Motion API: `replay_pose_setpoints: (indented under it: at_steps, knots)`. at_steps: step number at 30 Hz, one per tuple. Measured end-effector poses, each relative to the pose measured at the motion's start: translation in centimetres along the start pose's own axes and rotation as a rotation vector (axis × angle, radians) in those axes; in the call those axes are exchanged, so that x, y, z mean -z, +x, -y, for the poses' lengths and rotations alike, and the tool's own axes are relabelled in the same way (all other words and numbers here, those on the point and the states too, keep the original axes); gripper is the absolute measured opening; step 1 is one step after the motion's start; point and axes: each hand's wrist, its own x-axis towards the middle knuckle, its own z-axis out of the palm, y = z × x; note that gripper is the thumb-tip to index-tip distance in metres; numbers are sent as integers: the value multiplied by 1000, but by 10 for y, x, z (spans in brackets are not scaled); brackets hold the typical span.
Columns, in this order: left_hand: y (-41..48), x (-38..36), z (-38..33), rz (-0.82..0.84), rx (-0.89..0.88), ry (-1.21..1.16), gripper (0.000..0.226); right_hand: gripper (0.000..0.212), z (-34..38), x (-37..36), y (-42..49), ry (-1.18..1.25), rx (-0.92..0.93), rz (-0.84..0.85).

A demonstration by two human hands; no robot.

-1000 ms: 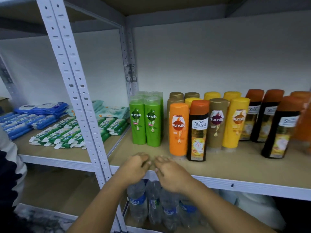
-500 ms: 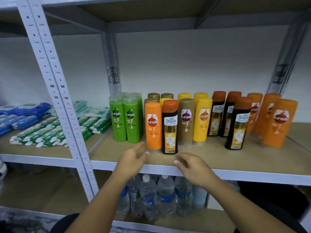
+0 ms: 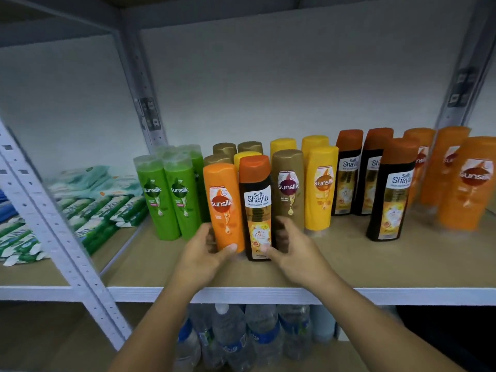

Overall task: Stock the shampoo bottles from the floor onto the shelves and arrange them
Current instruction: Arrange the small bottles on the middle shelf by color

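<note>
Fingers [image 3: 208, 234] of the left hand [image 3: 204, 256] curl behind the foot of an orange bottle [image 3: 224, 208], the thumb pressing on its front. The right hand [image 3: 295, 253] wraps the lower right side of the dark bottle [image 3: 257, 208], thumb near its base. Both bottles stand upright and touching on the shelf [image 3: 349, 267], forward of the rows.

Beyond the orange one, left of the dark bottle, stand the green bottles [image 3: 169, 197]. Just behind it are brown bottles [image 3: 288, 189] and yellow bottles [image 3: 322, 189]. Well to its right are three matching dark ones [image 3: 391, 191], then an orange group [image 3: 467, 183].

Stocking looks largely done, and what seems left is sorting. The two held bottles sit apart from their own kinds, and each probably belongs farther right of where the dark bottle is now. The floor is out of view, so I cannot tell whether more bottles wait there.
</note>
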Motion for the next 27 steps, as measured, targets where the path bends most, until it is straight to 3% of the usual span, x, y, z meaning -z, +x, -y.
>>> replay_pose_setpoints:
  at_steps: [5,15,20,27]
  knots:
    - [0,-2,-6,65,-21,-14,41,50,-3,12,3,-50,2,1]
    - [1,-63,-28,211,-89,-20,51,52,-29,65,-28,-63,-55,-134]
    - [2,-89,-35,188,-118,48,44,53,-39,79,-34,-73,-94,-212]
    - [6,-115,-35,11,-216,285,45,46,-44,88,-35,-145,-80,-277]
